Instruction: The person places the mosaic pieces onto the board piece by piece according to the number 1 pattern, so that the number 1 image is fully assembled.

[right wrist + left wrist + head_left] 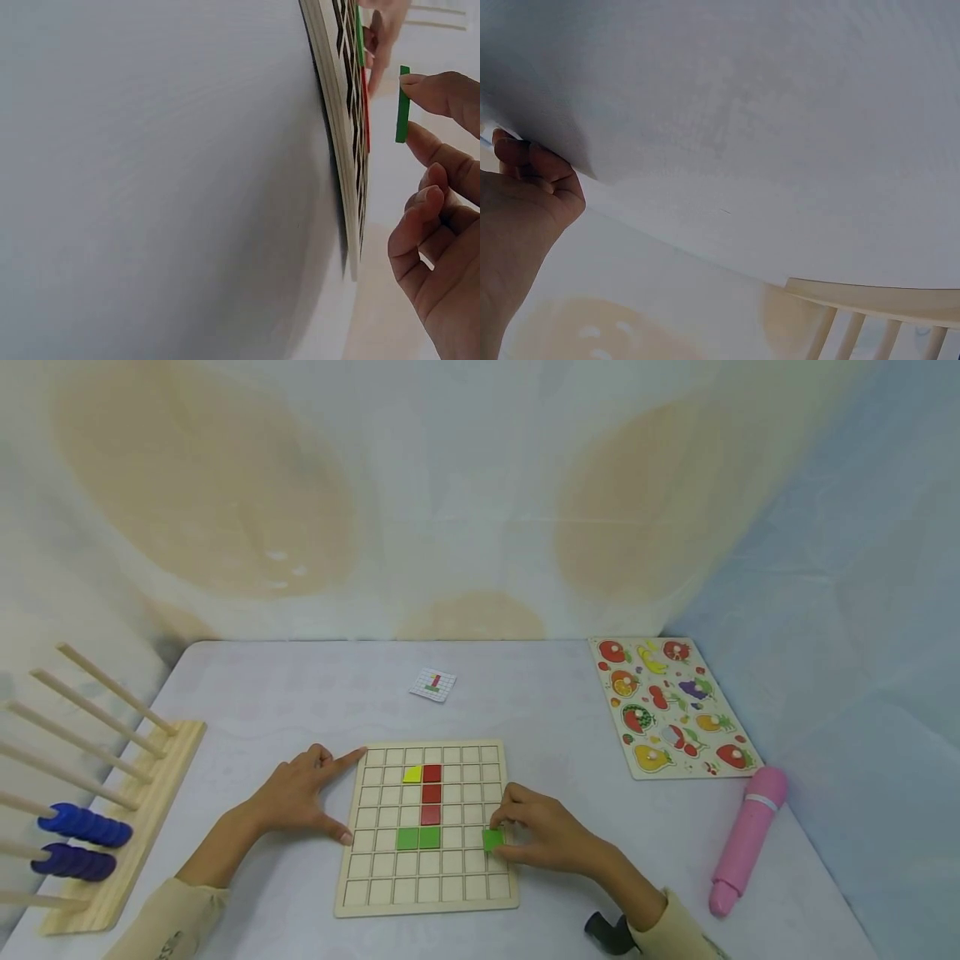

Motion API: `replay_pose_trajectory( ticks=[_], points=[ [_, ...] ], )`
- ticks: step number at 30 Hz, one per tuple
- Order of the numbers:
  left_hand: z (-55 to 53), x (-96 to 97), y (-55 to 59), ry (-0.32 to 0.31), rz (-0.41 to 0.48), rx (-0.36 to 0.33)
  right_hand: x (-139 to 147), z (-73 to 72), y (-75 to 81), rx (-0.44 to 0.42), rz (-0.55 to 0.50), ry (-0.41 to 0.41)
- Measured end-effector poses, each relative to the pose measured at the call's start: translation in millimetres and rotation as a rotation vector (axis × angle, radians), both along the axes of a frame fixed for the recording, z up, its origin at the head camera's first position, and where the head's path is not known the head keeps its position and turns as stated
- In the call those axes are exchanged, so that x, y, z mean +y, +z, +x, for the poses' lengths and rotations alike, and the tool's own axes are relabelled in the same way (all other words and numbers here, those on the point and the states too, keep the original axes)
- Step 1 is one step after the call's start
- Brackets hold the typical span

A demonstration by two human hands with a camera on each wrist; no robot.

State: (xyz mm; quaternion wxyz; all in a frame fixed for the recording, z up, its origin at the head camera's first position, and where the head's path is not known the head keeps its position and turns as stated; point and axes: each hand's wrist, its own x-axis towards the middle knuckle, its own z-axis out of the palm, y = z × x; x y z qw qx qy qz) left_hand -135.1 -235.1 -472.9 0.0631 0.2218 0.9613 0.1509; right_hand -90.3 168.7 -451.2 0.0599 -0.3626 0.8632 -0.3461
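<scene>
A wooden grid board (426,907) lies flat in front of me. Set in its cells are a yellow square tile (412,774), a column of three red square tiles (431,793) below and beside it, and two green square tiles (418,838) in a row. My right hand (551,831) pinches another green tile (403,105) between thumb and index finger; the right wrist view shows it held just above the board. My left hand (300,793) spans the board's left edge, index fingertip at the upper corner and thumb lower down.
Behind the board lies a small pattern card (432,685). At left stands a wooden peg rack (168,777) with blue beads on two pegs. To the right are a fruit picture board (675,706) and a pink cylindrical object (746,843). A black object (609,933) sits by my right sleeve.
</scene>
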Motion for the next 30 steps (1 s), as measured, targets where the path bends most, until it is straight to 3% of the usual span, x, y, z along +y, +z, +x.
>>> replay_pose_trajectory(
  ticks=[10,25,30],
  points=[
    [-1.2,0.3,0.5,0.008,0.002,-0.011,-22.0,-8.8,-2.4,0.016,0.001,0.028],
    [-0.1,0.8,-0.1,0.009,0.012,-0.015,-46.8,-12.1,-6.6,-0.005,0.134,-0.01],
    [0.0,1.1,-0.5,0.016,0.007,-0.019,-50.4,-10.9,-7.9,0.025,0.164,-0.007]
  ],
)
